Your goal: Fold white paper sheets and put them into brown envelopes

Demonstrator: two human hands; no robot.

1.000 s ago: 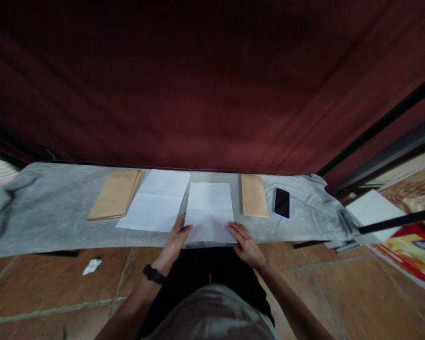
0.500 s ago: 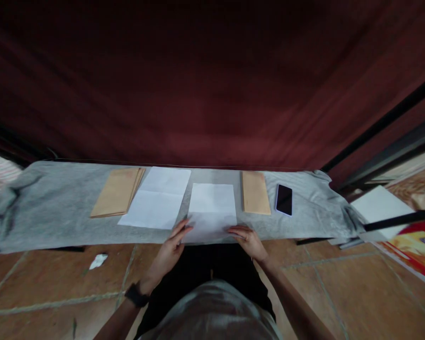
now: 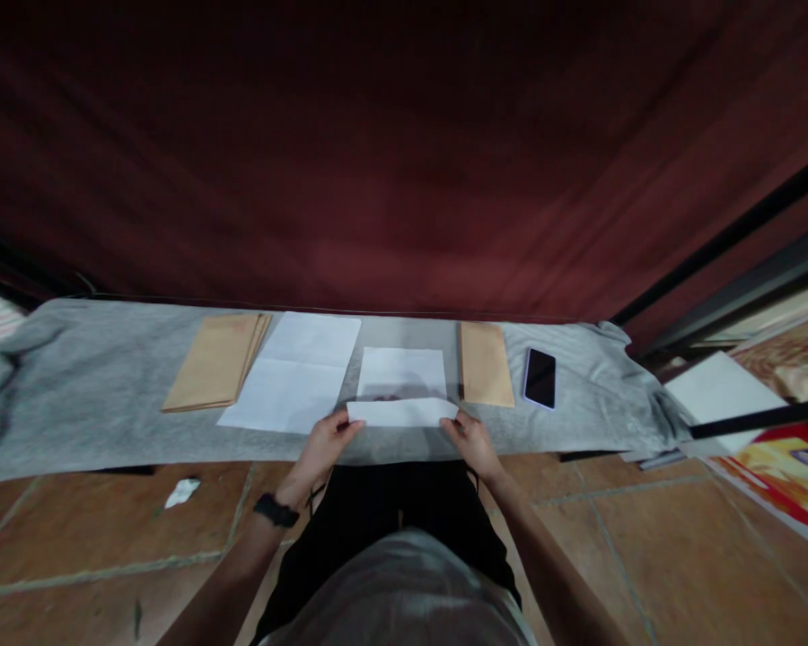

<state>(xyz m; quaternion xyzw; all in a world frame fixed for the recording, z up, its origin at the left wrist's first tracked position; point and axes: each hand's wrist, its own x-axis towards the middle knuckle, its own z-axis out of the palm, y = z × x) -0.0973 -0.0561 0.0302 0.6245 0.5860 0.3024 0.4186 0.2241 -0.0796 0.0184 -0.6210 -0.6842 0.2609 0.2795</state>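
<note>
A white sheet of paper (image 3: pixel 402 372) lies on the grey cloth (image 3: pixel 94 386) in front of me. Its near edge is lifted and turned up toward the far side as a narrow flap. My left hand (image 3: pixel 327 440) pinches the flap's left corner. My right hand (image 3: pixel 469 438) pinches its right corner. A black watch sits on my left wrist.
A second white sheet (image 3: pixel 300 372) and a stack of brown envelopes (image 3: pixel 215 362) lie to the left. A single brown envelope (image 3: pixel 485 363) and a black phone (image 3: pixel 540 378) lie to the right. A dark red curtain hangs behind. White board (image 3: pixel 717 395) sits at the far right.
Both hands went from resting flat on the sheet's near edge to gripping its corners, and the near edge has been raised and folded over toward the far side.
</note>
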